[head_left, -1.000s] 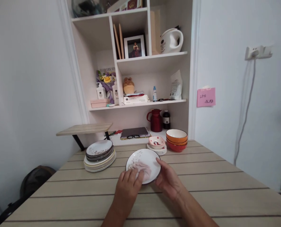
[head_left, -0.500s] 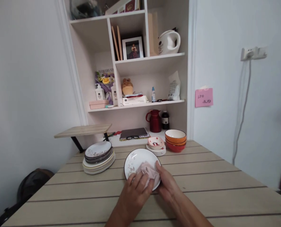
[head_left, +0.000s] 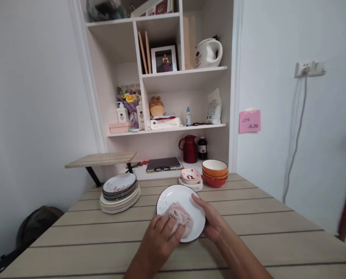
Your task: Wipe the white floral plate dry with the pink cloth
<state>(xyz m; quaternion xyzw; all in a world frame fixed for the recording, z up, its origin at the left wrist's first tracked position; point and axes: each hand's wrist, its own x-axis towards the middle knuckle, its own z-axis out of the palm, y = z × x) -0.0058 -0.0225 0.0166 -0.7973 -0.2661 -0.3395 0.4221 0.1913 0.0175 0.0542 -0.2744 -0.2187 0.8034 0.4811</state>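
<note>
Cloth [head_left: 181, 217] of crumpled, pale pink fabric sits bunched under the curled fingers of my left hand [head_left: 162, 238], against the round, white, dark-rimmed plate [head_left: 189, 197]. My right hand [head_left: 213, 220] clasps the plate's right edge, thumb on top; its other fingers I mostly cannot see.

A: Any readable text?
B: "250", handwritten on the square pink paper note [head_left: 249, 121], above characters too blurred to read.
A: Elsewhere?
B: Dark capitals, "FLOWERS ST", then cut off, just above the purple-wrapped bouquet with yellow flowers [head_left: 129, 98].
</note>
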